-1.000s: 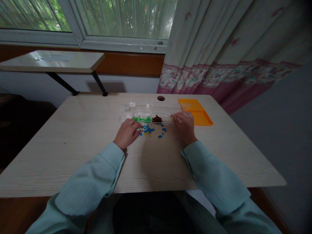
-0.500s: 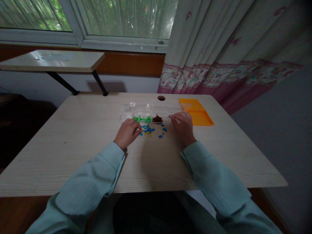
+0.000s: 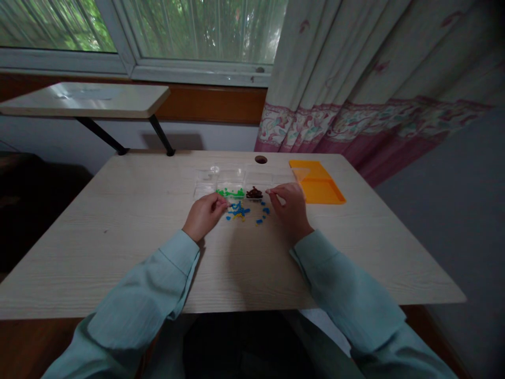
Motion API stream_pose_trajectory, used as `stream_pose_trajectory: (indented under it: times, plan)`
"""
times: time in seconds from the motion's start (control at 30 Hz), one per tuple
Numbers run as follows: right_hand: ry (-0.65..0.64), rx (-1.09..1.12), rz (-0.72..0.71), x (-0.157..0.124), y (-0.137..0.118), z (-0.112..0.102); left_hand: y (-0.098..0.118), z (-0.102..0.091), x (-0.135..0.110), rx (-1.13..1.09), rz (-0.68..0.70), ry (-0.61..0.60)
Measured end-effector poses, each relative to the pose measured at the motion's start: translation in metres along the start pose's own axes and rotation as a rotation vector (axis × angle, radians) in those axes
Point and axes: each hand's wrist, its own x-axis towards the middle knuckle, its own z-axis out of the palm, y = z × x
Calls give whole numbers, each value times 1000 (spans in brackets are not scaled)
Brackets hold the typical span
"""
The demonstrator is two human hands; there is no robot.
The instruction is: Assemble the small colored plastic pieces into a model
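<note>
On the table, a pile of small blue and yellow pieces (image 3: 239, 209) lies in front of clear plastic boxes (image 3: 205, 184). My left hand (image 3: 205, 215) is at the pile's left edge, its fingertips pinched together; whatever they hold is too small to make out. My right hand (image 3: 290, 208) hovers right of the brown pieces, thumb and forefinger closed at the tips, and I cannot tell what is between them. Green pieces (image 3: 231, 193) fill one compartment and dark brown pieces (image 3: 254, 192) another. A few loose blue pieces (image 3: 259, 221) are scattered between the pile and my right hand.
An orange tray (image 3: 321, 189) lies at the right rear of the wooden table (image 3: 158, 263). A raised shelf (image 3: 118, 100) on black legs stands at the back left. A round hole (image 3: 261, 159) pierces the table near its back edge. Curtains (image 3: 315, 105) hang behind.
My right hand has shifted a little left, toward the brown pieces. My left hand has barely moved, its fingers still at the pile's edge.
</note>
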Motion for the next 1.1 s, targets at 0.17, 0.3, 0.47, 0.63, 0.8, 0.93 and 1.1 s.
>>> stream_pose_trajectory:
  times: [0.17, 0.3, 0.47, 0.63, 0.8, 0.93, 1.1]
  plan:
    - [-19, 89, -120, -4, -29, 7, 3, 9, -1, -345, -93, -40]
    - [-88, 130, -200, -10, -50, 13, 6, 13, -2, -539, -63, -85]
    - [-114, 141, -201, -16, -65, 15, 11, 11, -5, -575, -45, -131]
    - [-66, 106, -186, -17, -70, 16, 17, 10, -6, -610, -37, -140]
    - [-43, 93, -192, -16, -69, 17, 18, 10, -7, -620, -43, -168]
    - [-52, 100, -197, -16, -68, 16, 17, 11, -8, -600, -25, -188]
    - [-82, 84, -187, -16, -68, 15, 17, 11, -9, -567, 8, -205]
